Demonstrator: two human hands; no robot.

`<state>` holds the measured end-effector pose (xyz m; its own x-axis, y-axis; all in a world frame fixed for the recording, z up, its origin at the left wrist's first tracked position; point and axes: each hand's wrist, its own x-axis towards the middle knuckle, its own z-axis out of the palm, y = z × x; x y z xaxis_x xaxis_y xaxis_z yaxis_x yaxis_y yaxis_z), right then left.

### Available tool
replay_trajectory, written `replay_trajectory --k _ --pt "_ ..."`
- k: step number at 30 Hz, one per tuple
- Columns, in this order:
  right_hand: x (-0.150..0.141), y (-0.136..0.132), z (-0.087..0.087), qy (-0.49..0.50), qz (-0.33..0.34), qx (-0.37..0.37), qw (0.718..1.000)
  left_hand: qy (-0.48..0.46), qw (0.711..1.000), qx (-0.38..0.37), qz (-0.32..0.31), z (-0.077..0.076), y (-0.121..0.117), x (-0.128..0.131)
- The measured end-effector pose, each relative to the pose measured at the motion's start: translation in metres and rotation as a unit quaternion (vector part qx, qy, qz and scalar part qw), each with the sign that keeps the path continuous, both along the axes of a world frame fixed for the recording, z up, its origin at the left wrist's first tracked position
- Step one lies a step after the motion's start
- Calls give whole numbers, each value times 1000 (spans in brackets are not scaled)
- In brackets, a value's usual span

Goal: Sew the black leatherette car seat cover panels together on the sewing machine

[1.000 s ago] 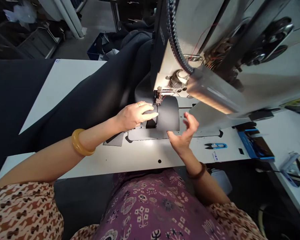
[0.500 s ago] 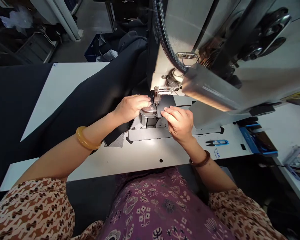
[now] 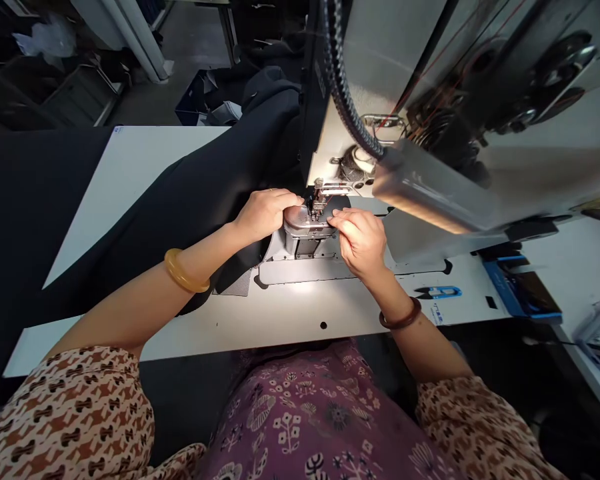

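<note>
Black fabric (image 3: pixel 220 160) runs from the left over the table to the sewing machine (image 3: pixel 340 160). A smaller dark part of the fabric (image 3: pixel 337 203) lies by the presser foot (image 3: pixel 319 208), on top of the rounded metal bed (image 3: pixel 305 230). My left hand (image 3: pixel 266 215) is just left of the foot, its thumb and fingers closed on the black fabric's edge. On the foot's right, my right hand (image 3: pixel 361 239) pinches the dark fabric between thumb and curled fingers. The fabric right under the fingertips is mostly hidden.
Blue thread snips (image 3: pixel 439 292) lie on the white table (image 3: pixel 280 313) at right, near a blue box (image 3: pixel 523 287). The machine's lamp (image 3: pixel 420 190) hangs low above my right hand. A dark blue bin (image 3: pixel 193 100) with black fabric stands behind the table.
The dark fabric no longer hangs over the bed's front edge by my right hand, so more metal shows. My right fingers are more curled. The view has shifted slightly.
</note>
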<state>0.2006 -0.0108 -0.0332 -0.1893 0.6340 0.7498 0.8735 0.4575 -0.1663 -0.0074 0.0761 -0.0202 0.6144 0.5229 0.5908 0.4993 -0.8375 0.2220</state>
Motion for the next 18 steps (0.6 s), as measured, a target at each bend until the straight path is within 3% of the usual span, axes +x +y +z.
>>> replay_trajectory --k 4,8,10,12,15,18 --pt "-1 -1 -1 1 22 27 999 8 1000 -16 16 -1 -5 1" --pt "3 -2 -8 38 54 16 998 64 994 -83 30 15 -5 -5" --pt "3 -2 -11 64 77 11 995 97 990 -81 70 30 6 -10" --pt "3 -3 -12 93 97 10 991 116 978 -70 160 44 26 -17" --pt "7 -3 -9 134 116 -6 984 176 932 -161 272 54 60 -29" --pt "20 7 -1 131 101 -35 986 238 907 -249 243 43 73 -35"
